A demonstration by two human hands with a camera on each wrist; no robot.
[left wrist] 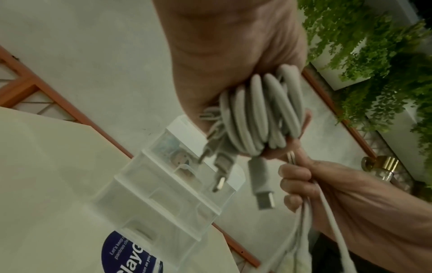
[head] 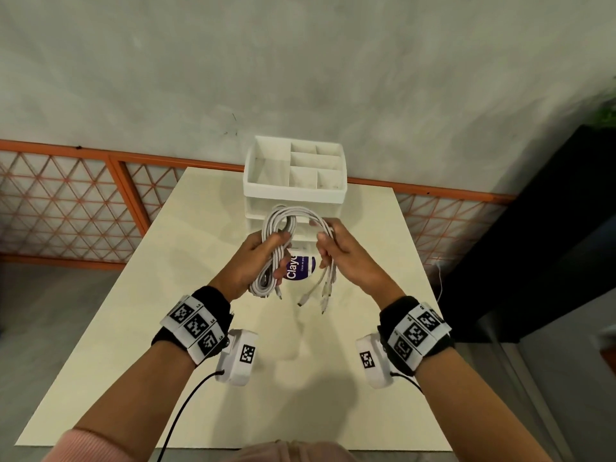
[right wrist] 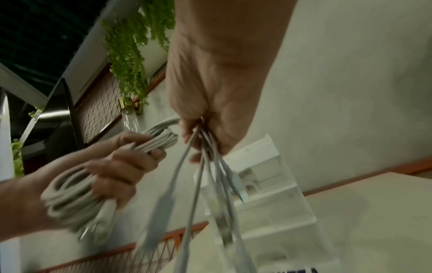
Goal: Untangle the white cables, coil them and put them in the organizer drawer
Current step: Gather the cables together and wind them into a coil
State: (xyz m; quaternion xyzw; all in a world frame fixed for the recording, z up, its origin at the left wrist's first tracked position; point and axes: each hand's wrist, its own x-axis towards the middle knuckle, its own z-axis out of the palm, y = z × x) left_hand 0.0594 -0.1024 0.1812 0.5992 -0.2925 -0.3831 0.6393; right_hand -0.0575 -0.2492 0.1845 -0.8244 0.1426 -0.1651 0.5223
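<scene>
Above the cream table, my left hand (head: 263, 258) grips a coiled bundle of white cables (head: 278, 228), its fingers wrapped round the loops (left wrist: 261, 118). My right hand (head: 336, 251) pinches the free ends of the cables (right wrist: 205, 151), whose plugs (head: 320, 291) dangle below it. An arc of cable runs between the two hands. The white organizer (head: 295, 168) with stacked drawers stands just behind the hands; its drawer fronts (left wrist: 163, 186) are partly hidden by the cables.
A purple and white label or packet (head: 300, 266) lies on the table (head: 366, 295) below the hands. An orange lattice railing (head: 66, 208) runs behind the table. A dark cabinet (head: 550, 245) stands at the right, green plants (left wrist: 374, 55) hang beyond.
</scene>
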